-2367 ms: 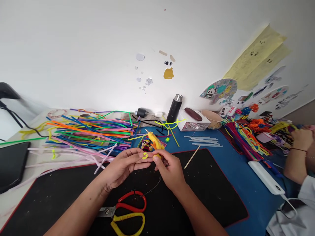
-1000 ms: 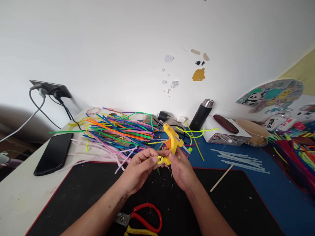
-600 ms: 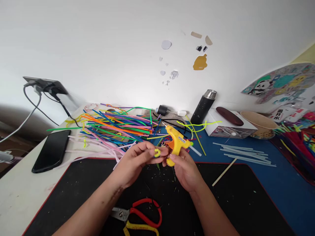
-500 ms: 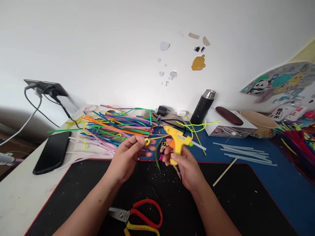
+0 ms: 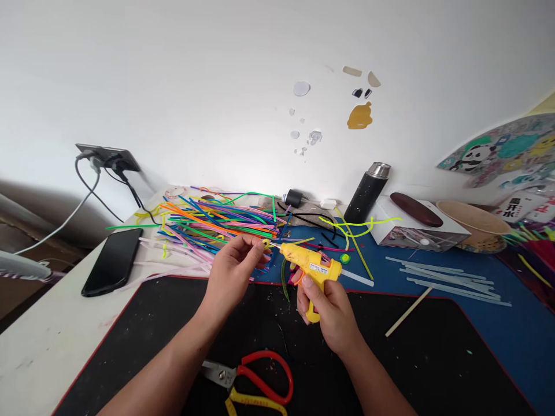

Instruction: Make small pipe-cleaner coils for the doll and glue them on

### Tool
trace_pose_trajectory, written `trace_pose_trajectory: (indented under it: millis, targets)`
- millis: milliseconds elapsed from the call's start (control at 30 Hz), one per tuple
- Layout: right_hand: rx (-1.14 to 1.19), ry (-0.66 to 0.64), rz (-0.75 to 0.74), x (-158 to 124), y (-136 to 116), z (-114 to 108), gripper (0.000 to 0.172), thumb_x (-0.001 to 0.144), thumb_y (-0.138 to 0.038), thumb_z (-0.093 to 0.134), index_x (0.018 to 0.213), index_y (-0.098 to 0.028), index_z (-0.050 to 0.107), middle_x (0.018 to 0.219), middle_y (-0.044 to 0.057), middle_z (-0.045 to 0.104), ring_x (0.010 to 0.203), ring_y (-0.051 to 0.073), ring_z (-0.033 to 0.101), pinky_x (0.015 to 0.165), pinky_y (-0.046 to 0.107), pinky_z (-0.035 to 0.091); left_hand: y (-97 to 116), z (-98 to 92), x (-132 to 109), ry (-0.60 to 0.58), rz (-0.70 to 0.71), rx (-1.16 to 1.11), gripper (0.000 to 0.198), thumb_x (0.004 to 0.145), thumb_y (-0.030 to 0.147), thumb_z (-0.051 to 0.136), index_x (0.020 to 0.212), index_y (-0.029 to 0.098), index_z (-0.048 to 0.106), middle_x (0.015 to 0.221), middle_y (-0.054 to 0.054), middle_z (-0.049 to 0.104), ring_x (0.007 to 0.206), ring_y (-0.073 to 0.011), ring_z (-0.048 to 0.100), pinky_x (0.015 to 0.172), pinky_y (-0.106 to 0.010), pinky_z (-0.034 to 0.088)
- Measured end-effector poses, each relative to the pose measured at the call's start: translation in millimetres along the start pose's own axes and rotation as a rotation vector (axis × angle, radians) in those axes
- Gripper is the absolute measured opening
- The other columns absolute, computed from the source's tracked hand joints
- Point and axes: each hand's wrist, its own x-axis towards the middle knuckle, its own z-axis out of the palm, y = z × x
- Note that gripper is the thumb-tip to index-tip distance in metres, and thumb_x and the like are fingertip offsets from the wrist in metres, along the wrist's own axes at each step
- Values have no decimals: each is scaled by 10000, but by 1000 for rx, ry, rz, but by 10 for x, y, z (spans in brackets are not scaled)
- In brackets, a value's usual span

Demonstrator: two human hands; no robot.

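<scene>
Holding tight, the right hand (image 5: 329,309) wraps around the handle of the yellow glue gun (image 5: 310,264) with a finger on the orange trigger, up above the black mat (image 5: 151,323). The gun's tip sits right up against a tiny yellow fuzzy ring (image 5: 266,245), which the left hand (image 5: 234,274) pinches between thumb and fingertips, just in front of the pile of fuzzy sticks (image 5: 208,222). I think the glue gun is light and hard but likely hot at the tip, so the handle is the safe place to hold it, while the fuzzy ring looks soft, bendy and very light, so it is best pinched gently at its edge, away from that tip.
</scene>
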Motion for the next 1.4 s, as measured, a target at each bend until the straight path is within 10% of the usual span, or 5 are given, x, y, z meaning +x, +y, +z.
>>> trace_pose_trajectory:
  millis: [1400]
  targets:
    - [-230, 120, -41, -65, 40, -16, 552, 1007, -681, 581, 723, -209, 552, 511, -39, 495, 441, 108, 446, 448, 250, 347, -72, 20, -20, -3, 47, 56, 323, 902, 496, 780, 875, 191, 677, 791, -10, 692, 712, -158, 666, 666, -259, 557]
